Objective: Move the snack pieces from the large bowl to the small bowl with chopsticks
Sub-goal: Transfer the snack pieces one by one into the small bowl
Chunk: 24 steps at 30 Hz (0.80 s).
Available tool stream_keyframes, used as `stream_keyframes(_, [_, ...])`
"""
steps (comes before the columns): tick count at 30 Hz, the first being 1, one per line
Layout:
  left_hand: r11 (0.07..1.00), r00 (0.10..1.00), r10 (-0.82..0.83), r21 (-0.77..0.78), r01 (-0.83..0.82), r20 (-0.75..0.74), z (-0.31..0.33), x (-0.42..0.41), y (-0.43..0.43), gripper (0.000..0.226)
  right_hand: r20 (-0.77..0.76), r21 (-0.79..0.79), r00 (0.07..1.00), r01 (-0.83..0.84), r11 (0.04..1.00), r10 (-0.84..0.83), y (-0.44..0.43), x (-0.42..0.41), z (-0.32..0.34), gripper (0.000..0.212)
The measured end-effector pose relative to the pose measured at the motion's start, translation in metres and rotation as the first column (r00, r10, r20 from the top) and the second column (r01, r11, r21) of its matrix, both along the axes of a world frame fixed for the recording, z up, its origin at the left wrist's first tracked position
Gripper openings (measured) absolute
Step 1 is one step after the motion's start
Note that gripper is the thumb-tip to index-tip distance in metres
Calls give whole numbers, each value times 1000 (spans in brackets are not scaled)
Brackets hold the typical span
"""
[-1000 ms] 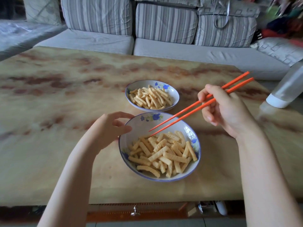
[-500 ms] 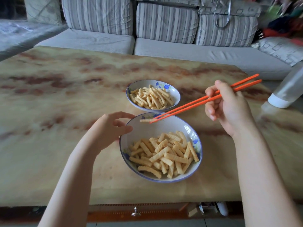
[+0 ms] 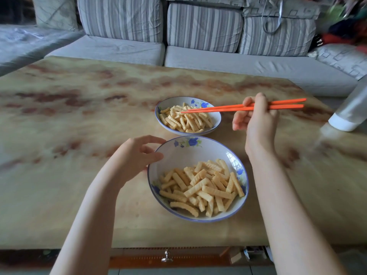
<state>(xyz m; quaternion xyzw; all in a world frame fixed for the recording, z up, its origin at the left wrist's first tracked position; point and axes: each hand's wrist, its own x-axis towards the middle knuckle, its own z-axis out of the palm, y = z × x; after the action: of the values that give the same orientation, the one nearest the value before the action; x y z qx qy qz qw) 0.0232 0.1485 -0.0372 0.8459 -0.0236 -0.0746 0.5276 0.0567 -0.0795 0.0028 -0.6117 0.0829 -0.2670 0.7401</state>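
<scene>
The large white bowl with a blue rim sits near me, holding several ridged yellow snack pieces. Behind it stands the small bowl, also filled with snack pieces. My right hand grips the orange chopsticks, which lie almost level with their tips over the small bowl's pile. Whether a piece sits between the tips I cannot tell. My left hand rests with curled fingers against the large bowl's left rim.
Both bowls stand on a marbled yellow-brown table. A silver bottle with a white base lies tilted at the right edge. A grey striped sofa runs behind the table. A drawer knob shows under the near edge.
My right hand has swung the chopsticks from the large bowl up and back, carrying a snack piece; their tips now hover over the small bowl. My left hand stayed at the large bowl's rim.
</scene>
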Motion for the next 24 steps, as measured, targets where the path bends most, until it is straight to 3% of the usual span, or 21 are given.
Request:
stream_keyframes(6, [1000,1000,1,10,-1,0,0,1,1,29,-3,-105,996,-88,991,88,12,6,-7,40])
stream_keyframes(14, [1000,1000,-2,12,2,2,-1,1,1,30,23,-119,995,-95,988,99,-3,-3,2,39])
stream_keyframes(19, [1000,1000,-1,-1,1,2,-1,1,2,29,-12,-84,961,-277,957,277,-24,-17,13,39])
stream_keyframes(24, [1000,1000,-5,-6,5,5,-1,0,2,29,-136,-177,901,-430,885,411,-38,-37,23,41])
